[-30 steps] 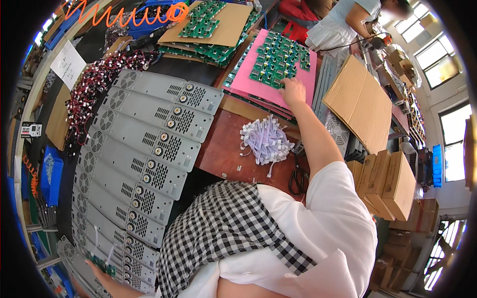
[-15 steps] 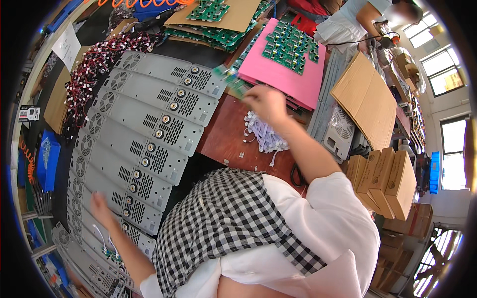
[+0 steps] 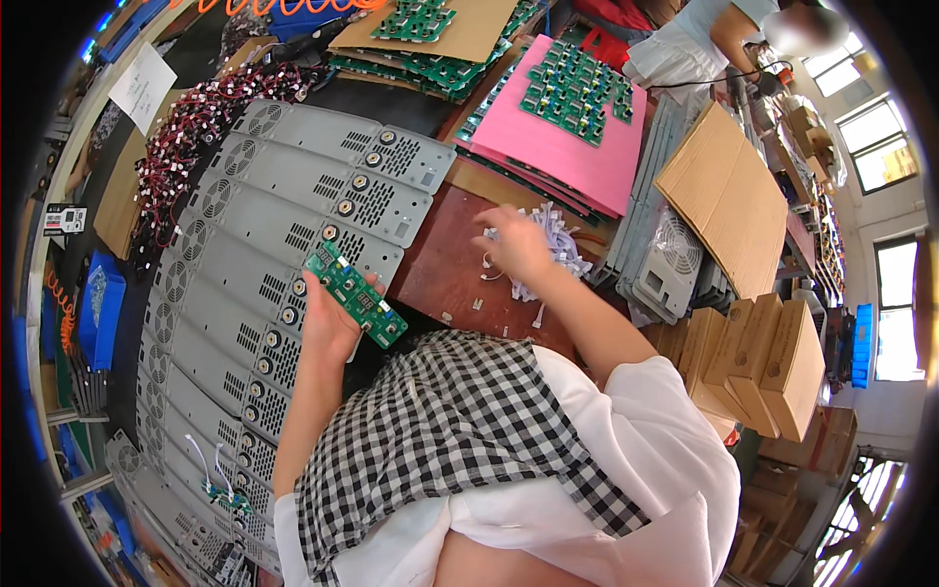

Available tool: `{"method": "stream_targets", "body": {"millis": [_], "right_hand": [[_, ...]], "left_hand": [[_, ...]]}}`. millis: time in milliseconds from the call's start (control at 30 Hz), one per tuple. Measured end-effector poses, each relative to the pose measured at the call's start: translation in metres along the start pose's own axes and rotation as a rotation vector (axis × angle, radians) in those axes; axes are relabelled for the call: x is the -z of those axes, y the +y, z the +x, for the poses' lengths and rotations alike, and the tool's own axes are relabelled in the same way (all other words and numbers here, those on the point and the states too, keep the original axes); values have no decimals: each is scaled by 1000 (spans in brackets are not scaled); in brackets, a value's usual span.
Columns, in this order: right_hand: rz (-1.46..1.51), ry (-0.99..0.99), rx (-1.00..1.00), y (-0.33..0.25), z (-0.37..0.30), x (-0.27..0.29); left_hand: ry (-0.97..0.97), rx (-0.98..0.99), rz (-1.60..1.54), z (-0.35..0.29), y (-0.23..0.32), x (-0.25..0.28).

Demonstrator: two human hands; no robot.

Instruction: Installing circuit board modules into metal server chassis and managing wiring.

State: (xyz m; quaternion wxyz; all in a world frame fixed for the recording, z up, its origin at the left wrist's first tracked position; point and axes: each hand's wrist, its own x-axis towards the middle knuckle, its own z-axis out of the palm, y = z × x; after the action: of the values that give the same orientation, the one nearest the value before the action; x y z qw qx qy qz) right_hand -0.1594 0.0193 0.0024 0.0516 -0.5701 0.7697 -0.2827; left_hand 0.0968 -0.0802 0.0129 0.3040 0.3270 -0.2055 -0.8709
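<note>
The back of the right hand (image 3: 518, 245) is hiding part of a heap of white cables (image 3: 567, 256); its fingers are bending over the heap's left side, and I cannot tell whether they are closing on any. The left hand (image 3: 331, 318) is gripping a green circuit board (image 3: 357, 293) by its long edges, covering part of its underside. The board is tilting above the right ends of the grey casings (image 3: 264, 205), whose nearest ones are fading into the dark lens rim. A co-worker (image 3: 675, 49), far right, is partly running out of view.

The casings are showing smooth sheet metal, round fan grilles and slotted vents, lying side by side in a long row. The held board is carrying dark digit displays. A flat pink sheet (image 3: 606, 176) is supporting more green boards (image 3: 577, 93), beyond the cables.

The cables are lying on a scuffed red-brown tabletop (image 3: 440, 264). Cardboard boxes (image 3: 792, 382) are standing on the right, and bright windows (image 3: 898, 303) are lighting the room beyond.
</note>
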Motion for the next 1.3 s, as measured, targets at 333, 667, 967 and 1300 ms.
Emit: {"method": "stream_targets", "body": {"millis": [333, 667, 967, 1300], "right_hand": [[117, 178, -76, 66, -4, -7], [880, 353, -320, 75, 9, -2], [942, 554, -263, 28, 30, 34], [370, -293, 291, -55, 6, -21]], "left_hand": [[86, -28, 64, -6, 7, 7], [147, -45, 126, -5, 15, -5], [143, -112, 173, -14, 16, -19], [116, -104, 226, -10, 4, -33]]}}
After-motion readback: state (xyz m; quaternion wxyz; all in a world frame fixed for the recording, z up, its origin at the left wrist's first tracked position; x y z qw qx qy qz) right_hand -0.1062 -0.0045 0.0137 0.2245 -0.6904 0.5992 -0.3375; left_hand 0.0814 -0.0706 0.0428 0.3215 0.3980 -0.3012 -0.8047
